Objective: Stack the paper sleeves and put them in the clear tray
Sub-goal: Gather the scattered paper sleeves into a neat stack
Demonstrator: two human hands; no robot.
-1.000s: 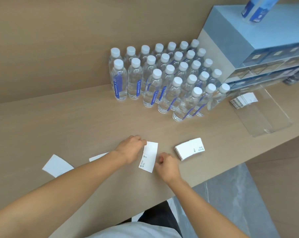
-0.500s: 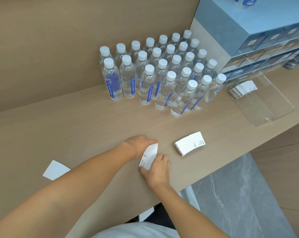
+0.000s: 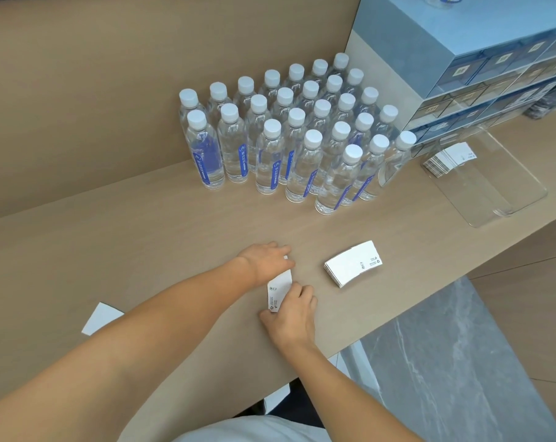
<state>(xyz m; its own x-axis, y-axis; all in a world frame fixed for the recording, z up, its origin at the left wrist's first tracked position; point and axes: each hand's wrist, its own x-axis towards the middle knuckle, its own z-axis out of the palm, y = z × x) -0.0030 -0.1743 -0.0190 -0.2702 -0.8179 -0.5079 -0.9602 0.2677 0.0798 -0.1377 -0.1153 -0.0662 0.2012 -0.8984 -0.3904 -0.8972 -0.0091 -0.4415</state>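
Observation:
A white paper sleeve (image 3: 278,290) is lifted on edge near the front of the wooden counter (image 3: 142,244), pinched between both hands. My left hand (image 3: 265,260) grips its far end and my right hand (image 3: 291,317) holds its near end. To the right lies a stack of white sleeves (image 3: 353,263). One loose sleeve (image 3: 101,318) lies flat at the left, partly hidden by my left forearm. The clear tray (image 3: 500,199) sits at the far right, with a fanned pile of sleeves (image 3: 445,160) at its back end.
Several rows of water bottles (image 3: 299,138) stand at the back of the counter. A blue drawer unit (image 3: 480,59) rises behind the tray. The counter's front edge runs diagonally, with grey marble floor (image 3: 461,362) below it.
The sleeve lay flat between my hands; both hands have closed on it and tipped it up off the counter. My right hand moved left onto its near end.

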